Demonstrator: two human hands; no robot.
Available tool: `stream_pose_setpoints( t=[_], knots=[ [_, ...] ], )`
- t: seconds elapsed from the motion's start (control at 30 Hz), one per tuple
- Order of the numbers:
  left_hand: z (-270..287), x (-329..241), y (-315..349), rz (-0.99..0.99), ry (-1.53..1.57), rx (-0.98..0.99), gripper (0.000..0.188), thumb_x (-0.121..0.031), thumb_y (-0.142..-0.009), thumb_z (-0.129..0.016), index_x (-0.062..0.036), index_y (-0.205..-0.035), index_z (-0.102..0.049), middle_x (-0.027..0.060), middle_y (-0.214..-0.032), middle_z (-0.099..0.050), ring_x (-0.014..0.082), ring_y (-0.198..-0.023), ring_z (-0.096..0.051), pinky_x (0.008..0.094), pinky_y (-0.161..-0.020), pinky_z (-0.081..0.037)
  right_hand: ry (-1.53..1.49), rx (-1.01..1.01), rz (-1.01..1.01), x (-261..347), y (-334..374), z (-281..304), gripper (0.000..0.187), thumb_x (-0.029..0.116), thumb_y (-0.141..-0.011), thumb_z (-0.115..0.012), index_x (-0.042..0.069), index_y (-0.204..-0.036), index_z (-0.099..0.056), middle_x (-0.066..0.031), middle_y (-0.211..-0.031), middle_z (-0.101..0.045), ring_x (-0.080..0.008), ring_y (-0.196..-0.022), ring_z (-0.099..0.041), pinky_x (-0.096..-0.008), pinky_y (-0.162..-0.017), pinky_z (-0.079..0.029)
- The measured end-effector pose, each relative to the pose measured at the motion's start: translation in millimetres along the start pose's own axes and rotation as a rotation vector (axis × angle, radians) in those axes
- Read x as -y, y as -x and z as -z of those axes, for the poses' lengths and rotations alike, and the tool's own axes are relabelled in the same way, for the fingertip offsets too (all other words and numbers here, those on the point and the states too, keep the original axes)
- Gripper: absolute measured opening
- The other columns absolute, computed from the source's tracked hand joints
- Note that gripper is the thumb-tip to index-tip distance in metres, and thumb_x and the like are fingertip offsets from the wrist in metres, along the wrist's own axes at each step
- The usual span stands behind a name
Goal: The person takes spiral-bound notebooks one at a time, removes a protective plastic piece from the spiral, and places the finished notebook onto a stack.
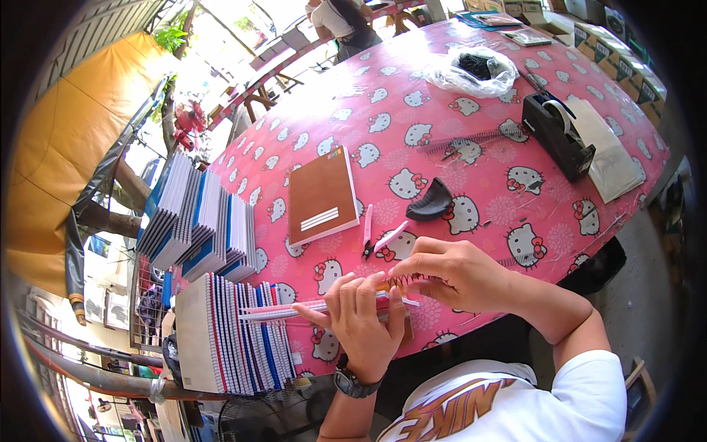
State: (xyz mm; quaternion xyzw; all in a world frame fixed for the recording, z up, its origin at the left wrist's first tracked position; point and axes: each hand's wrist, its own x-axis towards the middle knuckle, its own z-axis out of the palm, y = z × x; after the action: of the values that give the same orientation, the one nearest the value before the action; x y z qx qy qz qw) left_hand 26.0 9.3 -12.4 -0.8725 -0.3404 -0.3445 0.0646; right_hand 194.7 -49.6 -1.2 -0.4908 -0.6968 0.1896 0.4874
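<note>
My left hand [364, 320] wraps round a thin stack of paper like a notebook [274, 312], held edge-on above the table's near side. At the notebook's right end, my right hand [460, 271] pinches a thin dark spiral coil [403, 281] with its fingertips. The coil runs along the edge between both hands; how far it is threaded is hidden by my fingers. Just beyond my hands lie small pink-handled pliers [368, 232]. A black curved holder [431, 200] sits a little farther off. A brown-covered notebook [322, 193] lies flat to the left of the pliers.
Several spiral notebooks [234, 335] stand in a row at the left edge, with blue-edged piles [199, 221] behind. Loose coils [471, 140] lie mid-table. A black tape dispenser [557, 136] and a clear plastic bag [479, 77] are farther right. Another person [342, 22] is in the background.
</note>
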Motion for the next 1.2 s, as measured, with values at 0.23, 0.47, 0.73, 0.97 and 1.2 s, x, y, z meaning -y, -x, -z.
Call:
stream_pose_setpoints(
  t=[0.23,0.47,0.73,0.97,1.2],
  knots=[
    [15,14,-3,-0.045,0.266,0.066,0.025,-0.021,-0.076,-0.067,-0.0084,-0.097,-0.059,0.0062,-0.091,-0.058,0.0258,-0.093,-0.052,0.0434,-0.09,-0.033,0.001,0.056,0.079,-1,-8,0,0.017,0.009,-0.081,-0.061,0.009,-0.098,-0.06,-0.0098,-0.085,-0.055,-0.0301,-0.076,-0.058,-0.0392,-0.064,-0.047],
    [17,29,2,-0.099,0.49,-0.111,0.016,0.001,-0.067,-0.072,-0.0057,-0.078,-0.064,0.0063,-0.08,-0.06,0.0213,-0.073,-0.057,0.0295,-0.064,-0.046,0.047,0.125,0.046,4,-11,3,0.019,0.003,-0.078,-0.06,0.008,-0.096,-0.059,-0.0096,-0.084,-0.053,-0.0291,-0.081,-0.057,-0.0392,-0.066,-0.046],
    [20,30,6,-0.13,0.531,-0.114,0.015,0.0,-0.066,-0.073,-0.0071,-0.076,-0.065,0.0049,-0.079,-0.061,0.0207,-0.074,-0.057,0.0308,-0.067,-0.044,0.053,0.143,0.147,7,-14,1,0.021,-0.002,-0.077,-0.058,0.006,-0.096,-0.058,-0.0095,-0.082,-0.052,-0.0296,-0.08,-0.056,-0.0388,-0.068,-0.045],
    [19,31,11,-0.095,0.546,-0.104,0.015,-0.002,-0.068,-0.073,-0.0084,-0.077,-0.064,0.0037,-0.081,-0.061,0.0204,-0.075,-0.057,0.031,-0.067,-0.043,-0.004,0.407,-0.014,7,-18,8,0.021,0.0,-0.078,-0.058,0.006,-0.099,-0.058,-0.0099,-0.086,-0.052,-0.0315,-0.086,-0.056,-0.0395,-0.07,-0.044],
    [23,26,6,-0.025,0.564,-0.082,0.015,0.0,-0.067,-0.073,-0.0065,-0.076,-0.064,0.0057,-0.078,-0.06,0.02,-0.072,-0.055,0.0292,-0.066,-0.043,0.056,0.236,0.268,5,-18,8,0.037,-0.001,-0.076,-0.064,0.01,-0.111,-0.06,-0.0079,-0.085,-0.053,-0.0271,-0.078,-0.058,-0.0361,-0.065,-0.048]
  ],
)
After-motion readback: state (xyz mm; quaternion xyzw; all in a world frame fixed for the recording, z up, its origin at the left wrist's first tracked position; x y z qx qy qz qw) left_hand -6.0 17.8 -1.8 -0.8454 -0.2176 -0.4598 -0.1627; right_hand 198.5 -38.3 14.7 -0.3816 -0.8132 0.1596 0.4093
